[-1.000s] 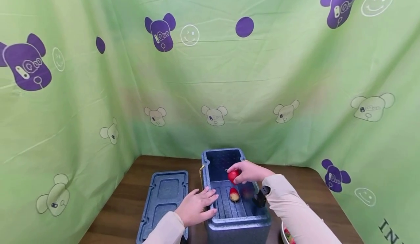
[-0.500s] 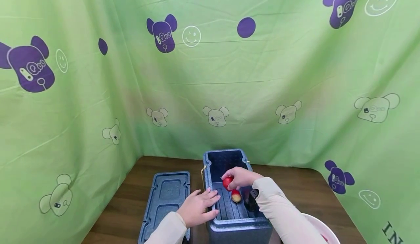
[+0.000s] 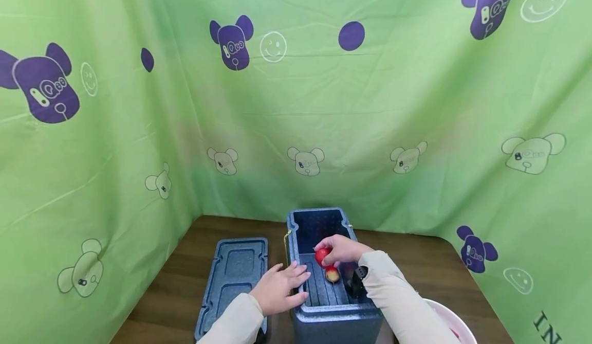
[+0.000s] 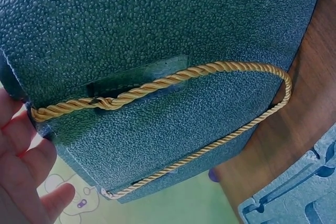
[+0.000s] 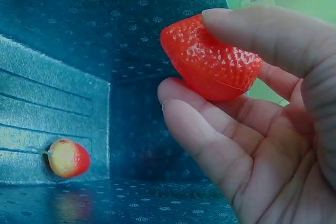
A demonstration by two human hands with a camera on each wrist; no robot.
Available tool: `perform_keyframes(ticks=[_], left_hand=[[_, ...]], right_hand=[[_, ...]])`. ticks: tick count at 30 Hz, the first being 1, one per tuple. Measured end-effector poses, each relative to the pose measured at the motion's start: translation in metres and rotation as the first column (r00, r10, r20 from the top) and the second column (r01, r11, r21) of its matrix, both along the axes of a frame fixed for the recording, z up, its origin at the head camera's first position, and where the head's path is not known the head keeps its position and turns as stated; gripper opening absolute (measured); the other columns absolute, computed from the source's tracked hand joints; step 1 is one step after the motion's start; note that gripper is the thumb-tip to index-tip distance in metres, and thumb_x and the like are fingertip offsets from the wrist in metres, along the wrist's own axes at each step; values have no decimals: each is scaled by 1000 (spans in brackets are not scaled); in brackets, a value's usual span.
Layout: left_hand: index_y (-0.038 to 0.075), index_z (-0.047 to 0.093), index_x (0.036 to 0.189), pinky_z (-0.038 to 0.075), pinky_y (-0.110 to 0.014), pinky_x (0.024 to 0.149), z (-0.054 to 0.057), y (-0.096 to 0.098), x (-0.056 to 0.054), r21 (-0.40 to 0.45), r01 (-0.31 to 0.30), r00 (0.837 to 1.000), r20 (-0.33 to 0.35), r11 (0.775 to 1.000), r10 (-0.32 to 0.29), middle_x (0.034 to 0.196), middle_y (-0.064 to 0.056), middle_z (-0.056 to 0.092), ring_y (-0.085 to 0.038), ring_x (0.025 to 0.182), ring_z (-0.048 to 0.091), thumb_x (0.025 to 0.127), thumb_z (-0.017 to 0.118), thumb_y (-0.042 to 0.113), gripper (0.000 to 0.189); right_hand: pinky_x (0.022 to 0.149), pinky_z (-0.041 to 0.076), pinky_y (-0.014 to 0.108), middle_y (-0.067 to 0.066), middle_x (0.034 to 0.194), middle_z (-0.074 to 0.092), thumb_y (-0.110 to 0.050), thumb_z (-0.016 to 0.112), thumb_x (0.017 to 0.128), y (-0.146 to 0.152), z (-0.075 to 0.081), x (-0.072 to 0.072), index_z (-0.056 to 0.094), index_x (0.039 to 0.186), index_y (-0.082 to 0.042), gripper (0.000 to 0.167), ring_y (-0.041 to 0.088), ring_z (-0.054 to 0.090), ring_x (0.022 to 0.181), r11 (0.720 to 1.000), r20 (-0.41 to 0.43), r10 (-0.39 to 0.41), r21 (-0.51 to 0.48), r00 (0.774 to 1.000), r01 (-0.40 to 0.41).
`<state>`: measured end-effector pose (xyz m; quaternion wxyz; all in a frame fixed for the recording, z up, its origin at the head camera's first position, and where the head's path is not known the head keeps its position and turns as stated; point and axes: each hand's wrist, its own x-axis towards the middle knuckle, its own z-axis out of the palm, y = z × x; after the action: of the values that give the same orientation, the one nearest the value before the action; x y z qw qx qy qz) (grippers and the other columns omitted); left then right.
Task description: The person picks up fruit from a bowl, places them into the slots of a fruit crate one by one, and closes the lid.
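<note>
My right hand (image 3: 344,249) reaches into a dark blue foam box (image 3: 339,312) and pinches a red strawberry (image 5: 210,59) between thumb and fingers. Below it, a second strawberry (image 5: 70,158), red with a pale yellow end and a thin stem, lies on the grooved box floor. That one also shows in the head view just beneath the hand. My left hand (image 3: 279,288) rests on the box's left rim with its fingers spread and mostly straight. Beside those fingers, a twisted gold rope handle (image 4: 210,69) hangs along the box's outer wall in the left wrist view.
The box's blue lid (image 3: 236,267) lies on the brown wooden table (image 3: 162,292) to the left. A white bowl (image 3: 450,315) with something red in it sits at the right, partly behind the right sleeve. Green printed cloth (image 3: 305,102) encloses the back and sides.
My right hand has moved left and lower in the box with the strawberry. More of the white bowl shows past the right sleeve. The left hand stays on the rim.
</note>
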<state>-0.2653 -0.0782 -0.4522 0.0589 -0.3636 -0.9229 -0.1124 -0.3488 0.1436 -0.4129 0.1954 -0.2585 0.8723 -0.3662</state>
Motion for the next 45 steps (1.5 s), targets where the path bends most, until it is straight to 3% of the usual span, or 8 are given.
perform_keyframes(ticks=[5, 10, 17, 24, 33, 38, 45], left_hand=[[14, 60, 132, 39, -47, 102, -3, -1, 1, 7, 6, 1000, 2, 1000, -6, 138, 0, 53, -18, 131, 44, 96, 47, 42, 47], [15, 60, 133, 38, -48, 102, -3, -2, 1, 8, 4, 1000, 5, 1000, -4, 138, 0, 53, -18, 131, 45, 97, 46, 43, 48], [14, 60, 133, 39, -47, 101, -7, -4, 7, 10, 3, 1000, -2, 1000, -3, 137, 0, 54, -19, 130, 47, 96, 47, 42, 48], [15, 58, 134, 39, -45, 102, -8, 4, 5, 2, 27, 999, 18, 1000, -27, 138, 0, 53, -18, 131, 45, 97, 44, 44, 49], [13, 59, 134, 42, -42, 99, -11, 0, 6, -9, 35, 999, -27, 999, -35, 138, 0, 54, -18, 130, 46, 97, 45, 43, 49], [15, 58, 135, 40, -45, 100, -8, -7, 7, -61, 10, 998, -58, 998, -14, 139, 0, 53, -18, 130, 46, 98, 42, 45, 50], [12, 55, 137, 40, -46, 100, -6, -15, 1, -60, -5, 998, -57, 998, 2, 141, -4, 50, -21, 132, 45, 98, 40, 49, 56]], right_hand=[[69, 55, 38, 15, 99, 67, 4, 69, 76, 2, 0, 0, 63, 112, 8, 36, 20, 63, 79, 999, -46, 27, 33, 999, -26], [70, 55, 37, 24, 105, 65, 3, 68, 78, 12, 12, -2, 61, 115, 9, 38, 27, 65, 88, 999, -68, 11, 33, 998, -8], [55, 51, 32, 14, 95, 68, -1, 63, 83, 33, 17, 0, 57, 119, 11, 38, 28, 67, 72, 999, -49, 2, -44, 999, -4], [54, 48, 35, 9, 89, 66, -2, 62, 85, 64, 18, 9, 55, 118, 13, 37, 20, 62, 66, 996, -73, -49, -81, 996, 43], [50, 45, 31, 8, 89, 65, -7, 61, 86, 92, 17, 13, 54, 118, 14, 39, 23, 60, 66, 996, -71, -67, -71, 995, 62], [50, 44, 26, 6, 87, 65, -5, 62, 85, 113, 12, 19, 55, 117, 14, 38, 14, 57, 64, 995, -87, -71, -70, 994, 65], [66, 51, 26, 13, 91, 69, -4, 66, 81, 161, -5, 36, 58, 109, 17, 36, 4, 61, 77, 1000, -191, -20, -3, 981, 19]])
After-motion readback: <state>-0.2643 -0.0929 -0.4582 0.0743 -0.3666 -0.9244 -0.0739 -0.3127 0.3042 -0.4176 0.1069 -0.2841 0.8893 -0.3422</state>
